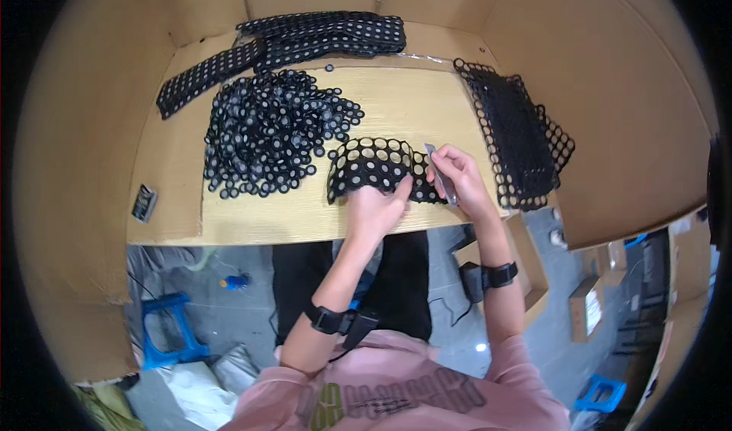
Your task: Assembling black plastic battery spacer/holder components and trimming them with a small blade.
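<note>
A black sheet punched with rows of round holes (371, 170) lies curved near the table's front edge. Its far rows are see-through rings, while pale discs show in the nearer rows. My left hand (372, 211) closes on the near edge of this sheet, thumb pointing right; part of its fingers is hidden. Between the fingers of my right hand (467, 181) is a thin, flat grey blade-like tool (443, 176), tilted over the sheet's right end. I cannot make out exactly what kind of tool it is.
Left of the sheet spreads a heap of small black rings with pale centres (267, 130). Stacked disc-filled strips (335, 35) lie at the back. Black sheets with open holes (518, 137) are piled on the right. A small dark box (143, 203) sits front left. Cardboard walls (602, 103) surround the table.
</note>
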`<state>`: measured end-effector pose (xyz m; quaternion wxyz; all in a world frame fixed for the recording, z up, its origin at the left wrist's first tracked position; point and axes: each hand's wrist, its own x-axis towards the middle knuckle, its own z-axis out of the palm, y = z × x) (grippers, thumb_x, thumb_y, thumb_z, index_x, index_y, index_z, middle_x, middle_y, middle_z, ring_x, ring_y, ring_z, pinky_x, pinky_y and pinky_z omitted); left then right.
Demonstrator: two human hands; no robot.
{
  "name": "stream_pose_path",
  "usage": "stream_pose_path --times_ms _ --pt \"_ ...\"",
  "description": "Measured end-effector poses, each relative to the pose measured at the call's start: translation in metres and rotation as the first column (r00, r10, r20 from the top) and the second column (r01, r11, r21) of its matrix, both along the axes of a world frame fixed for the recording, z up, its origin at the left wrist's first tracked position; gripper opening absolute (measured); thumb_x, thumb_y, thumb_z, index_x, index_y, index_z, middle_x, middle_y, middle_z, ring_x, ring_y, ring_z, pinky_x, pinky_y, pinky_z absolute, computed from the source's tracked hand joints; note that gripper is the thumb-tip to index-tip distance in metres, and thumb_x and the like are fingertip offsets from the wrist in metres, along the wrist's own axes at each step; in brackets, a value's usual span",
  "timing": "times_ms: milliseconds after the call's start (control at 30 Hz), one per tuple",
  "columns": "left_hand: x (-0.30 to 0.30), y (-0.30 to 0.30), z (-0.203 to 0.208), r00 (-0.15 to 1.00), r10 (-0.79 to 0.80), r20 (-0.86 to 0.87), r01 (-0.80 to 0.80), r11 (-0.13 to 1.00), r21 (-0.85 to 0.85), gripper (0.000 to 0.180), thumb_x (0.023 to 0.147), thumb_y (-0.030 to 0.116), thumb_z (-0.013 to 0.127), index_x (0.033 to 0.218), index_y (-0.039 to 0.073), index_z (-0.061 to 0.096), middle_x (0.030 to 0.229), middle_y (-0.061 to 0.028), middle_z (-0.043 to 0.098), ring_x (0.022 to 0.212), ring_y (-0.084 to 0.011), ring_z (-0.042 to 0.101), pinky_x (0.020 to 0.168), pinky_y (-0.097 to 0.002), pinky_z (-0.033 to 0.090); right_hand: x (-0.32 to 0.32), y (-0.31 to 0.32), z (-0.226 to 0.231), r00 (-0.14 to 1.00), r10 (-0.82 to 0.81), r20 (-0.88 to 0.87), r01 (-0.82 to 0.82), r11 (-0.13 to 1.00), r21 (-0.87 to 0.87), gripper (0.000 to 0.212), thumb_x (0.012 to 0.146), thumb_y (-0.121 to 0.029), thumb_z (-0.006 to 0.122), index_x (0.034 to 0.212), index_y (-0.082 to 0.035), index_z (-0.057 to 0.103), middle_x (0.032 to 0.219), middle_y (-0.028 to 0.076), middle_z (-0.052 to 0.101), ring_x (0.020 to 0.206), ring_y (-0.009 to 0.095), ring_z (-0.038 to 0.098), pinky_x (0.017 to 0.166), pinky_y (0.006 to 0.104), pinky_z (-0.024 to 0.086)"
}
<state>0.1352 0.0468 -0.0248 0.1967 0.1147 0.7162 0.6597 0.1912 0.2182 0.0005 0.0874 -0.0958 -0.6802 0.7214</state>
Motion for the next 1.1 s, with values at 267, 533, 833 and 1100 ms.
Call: stream_pose_path --times_ms 267,533,833,1100 --pt "-0.001 0.007 0.014 0.997 0.018 0.068 -0.014 0.999 -0.050 0.024 0.091 0.016 0.064 0.098 -0.007 0.063 0.078 -0.0117 0.067 0.053 -0.0159 0.064 0.042 -0.0250 0.047 -0.001 0.002 0.009 0.999 0.035 0.010 -0.034 0.997 -0.075 0.022 0.095 -0.024 0.059 0.084 -0.005 0.058 0.071 0.004 0.063 0.051 0.009 0.056 0.045 0.0205 0.042" --pt "-0.002 0.008 0.015 0.995 -0.021 0.097 0.011 0.995 0.097 0.028 0.098 0.020 0.055 0.108 -0.006 0.055 0.086 -0.0135 0.065 0.053 -0.0188 0.064 0.041 -0.0240 0.046 -0.002 0.009 -0.007 0.997 0.068 -0.023 -0.069 0.997 -0.044 0.022 0.094 -0.020 0.061 0.079 -0.004 0.058 0.071 0.000 0.061 0.060 0.006 0.054 0.053 0.0214 0.042" --pt "-0.012 -0.002 0.020 0.968 -0.103 0.229 0.065 0.984 0.166 0.028 0.097 0.023 0.056 0.108 -0.003 0.058 0.086 -0.0123 0.067 0.059 -0.0182 0.064 0.047 -0.0239 0.047 -0.002 0.010 -0.023 0.988 0.095 -0.122 -0.082 0.991 0.107 0.025 0.092 -0.018 0.063 0.072 -0.004 0.056 0.062 -0.006 0.049 0.059 0.003 0.042 0.053 0.0234 0.032" --pt "-0.021 -0.007 0.021 0.929 -0.118 0.350 0.047 0.978 0.205 0.028 0.098 0.023 0.055 0.110 -0.002 0.055 0.086 -0.0100 0.064 0.058 -0.0168 0.054 0.053 -0.0280 0.045 0.001 0.013 -0.018 0.990 0.082 -0.111 -0.068 0.989 0.128 0.025 0.090 -0.019 0.063 0.072 -0.002 0.059 0.061 -0.003 0.052 0.058 0.005 0.043 0.054 0.0255 0.034"
